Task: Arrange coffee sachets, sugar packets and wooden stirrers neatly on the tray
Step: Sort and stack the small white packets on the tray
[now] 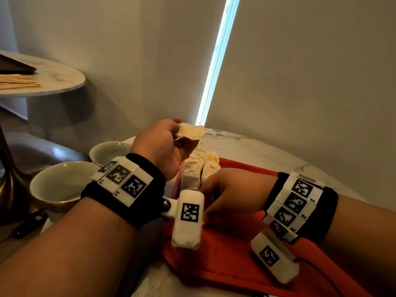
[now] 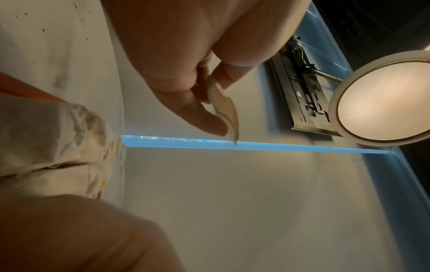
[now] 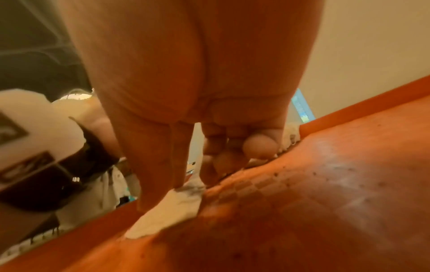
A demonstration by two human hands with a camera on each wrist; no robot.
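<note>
My left hand [image 1: 177, 133] is raised over the far left corner of the orange tray [image 1: 235, 264] and pinches a pale sachet [image 1: 189, 132] between thumb and fingers. The left wrist view shows the same sachet [image 2: 223, 110] edge-on in that left hand [image 2: 216, 119]. Two rows of white packets [image 1: 199, 168] lie along the tray's left side. My right hand [image 1: 205, 189] sits low at the near end of these rows. In the right wrist view the right hand [image 3: 195, 180] has curled fingers, and its thumb and forefinger pinch a white packet [image 3: 172, 206] lying on the tray [image 3: 325, 184].
Two white cups [image 1: 62, 187] stand left of the tray on the marble table [image 1: 257, 146]. A second round table [image 1: 60, 78] at the far left carries wooden stirrers [image 1: 17, 82] and a dark flat object. A wall and window blind close off the back.
</note>
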